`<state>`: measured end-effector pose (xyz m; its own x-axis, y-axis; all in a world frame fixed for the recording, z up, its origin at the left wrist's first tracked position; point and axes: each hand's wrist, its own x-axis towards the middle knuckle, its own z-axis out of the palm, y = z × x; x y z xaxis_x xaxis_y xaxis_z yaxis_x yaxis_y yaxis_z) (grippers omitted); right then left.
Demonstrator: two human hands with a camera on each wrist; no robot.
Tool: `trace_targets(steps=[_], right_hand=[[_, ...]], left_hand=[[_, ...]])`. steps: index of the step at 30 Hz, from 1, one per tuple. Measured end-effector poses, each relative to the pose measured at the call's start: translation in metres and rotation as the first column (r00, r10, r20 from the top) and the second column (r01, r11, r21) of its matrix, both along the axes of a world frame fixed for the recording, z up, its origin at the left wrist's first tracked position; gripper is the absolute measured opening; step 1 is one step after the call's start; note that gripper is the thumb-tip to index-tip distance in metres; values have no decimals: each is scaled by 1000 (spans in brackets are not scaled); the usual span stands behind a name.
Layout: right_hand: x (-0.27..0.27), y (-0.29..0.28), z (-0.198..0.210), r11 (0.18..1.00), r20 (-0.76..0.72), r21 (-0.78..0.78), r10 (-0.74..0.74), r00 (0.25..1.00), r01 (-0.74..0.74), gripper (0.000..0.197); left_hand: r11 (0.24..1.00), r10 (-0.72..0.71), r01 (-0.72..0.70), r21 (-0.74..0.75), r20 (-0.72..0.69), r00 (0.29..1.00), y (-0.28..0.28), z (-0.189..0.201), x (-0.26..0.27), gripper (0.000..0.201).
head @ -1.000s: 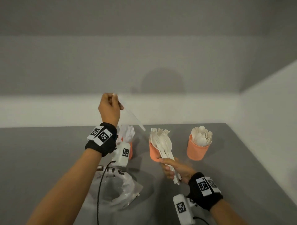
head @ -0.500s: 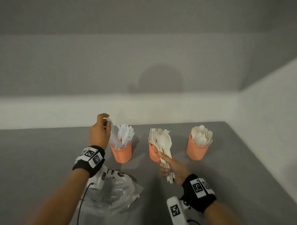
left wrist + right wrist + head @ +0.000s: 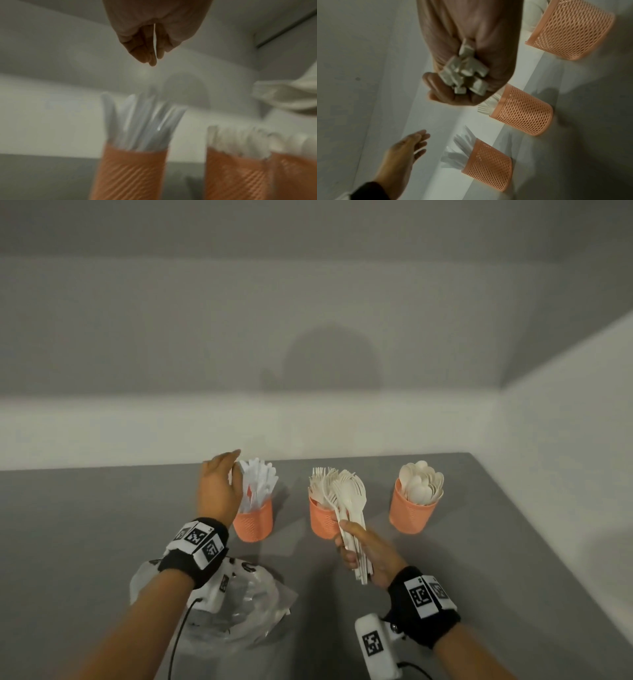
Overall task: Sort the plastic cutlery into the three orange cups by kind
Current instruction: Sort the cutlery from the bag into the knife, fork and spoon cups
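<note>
Three orange mesh cups stand in a row on the grey table. The left cup [image 3: 255, 523] holds white knives [image 3: 257, 484], the middle cup [image 3: 322, 523] forks, the right cup [image 3: 412, 515] spoons [image 3: 421, 486]. My left hand [image 3: 222, 477] hovers with straight fingers just left of the knives, holding nothing; the right wrist view shows my left hand [image 3: 409, 144] with its fingers spread. My right hand [image 3: 359, 553] grips a bundle of mixed cutlery [image 3: 349, 505] by the handles in front of the middle cup. The handle ends [image 3: 464, 73] stick out of its fist.
A crumpled clear plastic bag [image 3: 239, 614] lies on the table under my left forearm. White walls close the table [image 3: 513, 542] at the back and on the right. Bare grey surface extends left of the cups.
My left hand came down from head height with a knife, dropped it into the left cup and let go. My right hand kept its bundle and shifted only slightly.
</note>
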<state>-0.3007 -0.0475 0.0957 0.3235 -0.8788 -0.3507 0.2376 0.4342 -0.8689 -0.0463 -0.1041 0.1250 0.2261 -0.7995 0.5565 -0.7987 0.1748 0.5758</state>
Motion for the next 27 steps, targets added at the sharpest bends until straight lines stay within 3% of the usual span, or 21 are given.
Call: trace_targets(steps=[2,5,8,10,14,19,21,22,24,27], right_hand=[[2,0,0,1000,25,-17,-10,1000,11,10],[7,3,5,998,2,-59,-7,1000,7,11],[9,7,10,997,-21,-82,1,1000,-3,16],[9,9,11,997,-39,-82,2,999,-5,20],[-2,13,12,997,-23,-71,3,1000,-5,29],[-21,16,4,985,91,22,-172,981,171,19],[-29,18,3,977,85,27,-215,973,214,17],[-32,19,2,976,66,17,-216,974,216,16],[-34,22,3,981,24,-10,-195,980,196,15],[-33,24,3,987,-11,-41,-158,987,157,16]], left_hand=[[998,-49,43,-37,-189,981,11,17,-25,27],[969,-131,210,133,-444,887,26,22,-68,29],[829,-154,436,351,-605,781,36,12,-104,40],[776,-169,499,385,-637,753,40,7,-121,31],[808,-101,448,383,-659,745,33,0,-136,30],[907,-18,384,174,-894,447,24,5,-136,26],[889,5,407,208,-895,447,22,2,-137,22],[860,12,442,255,-876,482,22,1,-139,19],[757,-44,563,331,-834,550,25,-4,-146,23],[578,-172,738,348,-832,527,32,-16,-158,31]])
